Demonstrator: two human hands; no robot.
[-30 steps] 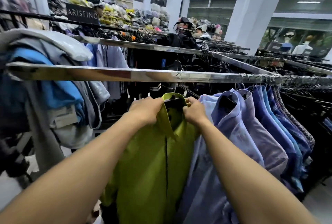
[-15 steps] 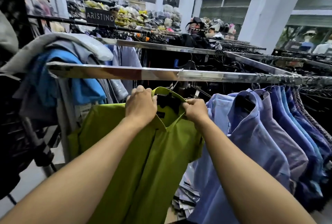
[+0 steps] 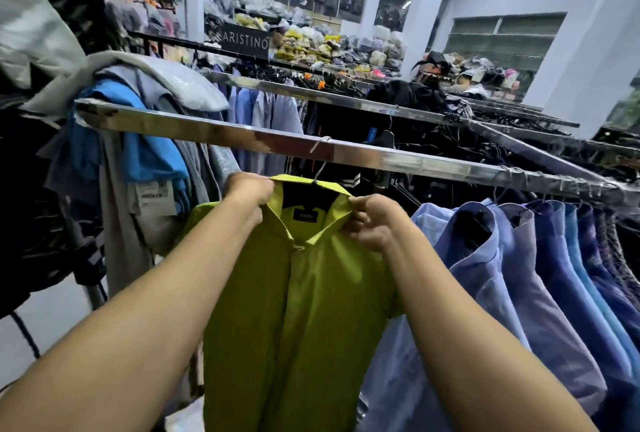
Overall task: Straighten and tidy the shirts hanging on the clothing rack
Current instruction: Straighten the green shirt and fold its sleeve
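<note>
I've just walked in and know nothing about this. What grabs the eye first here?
The bright lime-green collared shirt in the middle, hanging from the shiny metal rail, stands out at once. The left hand and right hand each grip one side of its collar. To its right hangs a packed row of blue and lilac shirts.

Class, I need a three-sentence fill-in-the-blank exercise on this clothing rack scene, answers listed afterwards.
1. The left hand and right hand grip the collar of the ____ shirt.
2. The row of shirts hanging to its right is mostly ____.
3. The black sign behind reads ____.
Answers: green; blue; ARISTINO.
</note>
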